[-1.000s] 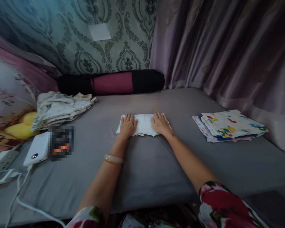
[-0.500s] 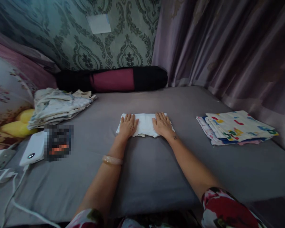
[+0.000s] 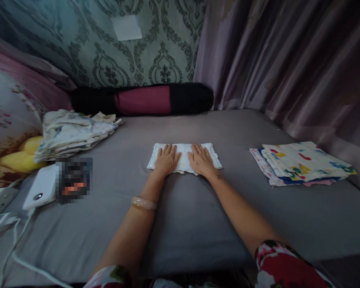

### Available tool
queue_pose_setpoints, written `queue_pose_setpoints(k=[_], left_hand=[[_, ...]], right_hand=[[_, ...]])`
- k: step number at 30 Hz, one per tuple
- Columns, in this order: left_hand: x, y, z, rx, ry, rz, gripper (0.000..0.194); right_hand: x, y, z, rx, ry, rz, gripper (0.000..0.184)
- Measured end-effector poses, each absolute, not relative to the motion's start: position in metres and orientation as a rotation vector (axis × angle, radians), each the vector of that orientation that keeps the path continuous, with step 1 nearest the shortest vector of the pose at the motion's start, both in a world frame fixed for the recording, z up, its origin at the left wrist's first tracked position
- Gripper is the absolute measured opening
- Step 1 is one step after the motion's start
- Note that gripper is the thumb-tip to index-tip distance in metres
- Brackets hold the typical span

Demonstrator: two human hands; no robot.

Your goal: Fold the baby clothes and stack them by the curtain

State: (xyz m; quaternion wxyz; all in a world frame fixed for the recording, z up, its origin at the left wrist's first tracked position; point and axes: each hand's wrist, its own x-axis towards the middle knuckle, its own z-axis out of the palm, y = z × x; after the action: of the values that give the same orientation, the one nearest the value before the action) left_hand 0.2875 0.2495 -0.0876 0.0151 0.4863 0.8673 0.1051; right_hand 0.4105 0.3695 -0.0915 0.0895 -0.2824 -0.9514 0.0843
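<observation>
A folded white cloth [image 3: 184, 154] lies flat on the grey bed sheet [image 3: 198, 216] in front of me. My left hand [image 3: 167, 160] rests palm down on its left part, fingers stretched out. On the right part lies my right hand [image 3: 201, 161], also flat with the fingers extended. A strip of the cloth shows between the two hands, and its outer ends stick out past them. A bangle [image 3: 144, 203] circles my left wrist.
A stack of folded printed cloths [image 3: 306, 160] lies at the right. Crumpled light cloths [image 3: 75, 132] are heaped at the left, behind a white power bank [image 3: 42, 187] with cables and a power strip [image 3: 1, 200]. A long black-and-maroon bag [image 3: 142, 100] lies along the wall.
Both hands have slid inward along the white cloth, closer to each other, leaving more of its outer ends uncovered. The view has shifted slightly.
</observation>
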Motion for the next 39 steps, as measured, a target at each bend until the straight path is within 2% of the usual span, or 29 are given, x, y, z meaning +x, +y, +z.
queue_pose_setpoints(k=[11,17,24,27,32,39], left_hand=[[0.297,0.255,-0.083,1.656,2.767,0.448,0.054],[0.302,0.259,-0.087,1.698,2.612,0.357,0.053],[0.301,0.259,-0.089,1.693,2.602,0.408,0.052],[0.297,0.259,-0.088,1.694,2.581,0.514,0.050],[0.280,0.249,-0.080,1.519,2.732,0.894,0.039],[0.254,0.228,-0.084,1.010,3.015,1.064,0.035]], right_hand=[[0.406,0.359,-0.079,-0.707,-2.740,0.225,0.056],[0.404,0.359,-0.086,-0.641,-2.858,0.317,0.056],[0.406,0.360,-0.089,-0.654,-2.862,0.288,0.055],[0.403,0.360,-0.084,-0.670,-2.881,0.287,0.054],[0.384,0.354,-0.070,-0.715,-2.823,0.280,0.050],[0.365,0.340,-0.089,-0.707,-2.771,0.230,0.053]])
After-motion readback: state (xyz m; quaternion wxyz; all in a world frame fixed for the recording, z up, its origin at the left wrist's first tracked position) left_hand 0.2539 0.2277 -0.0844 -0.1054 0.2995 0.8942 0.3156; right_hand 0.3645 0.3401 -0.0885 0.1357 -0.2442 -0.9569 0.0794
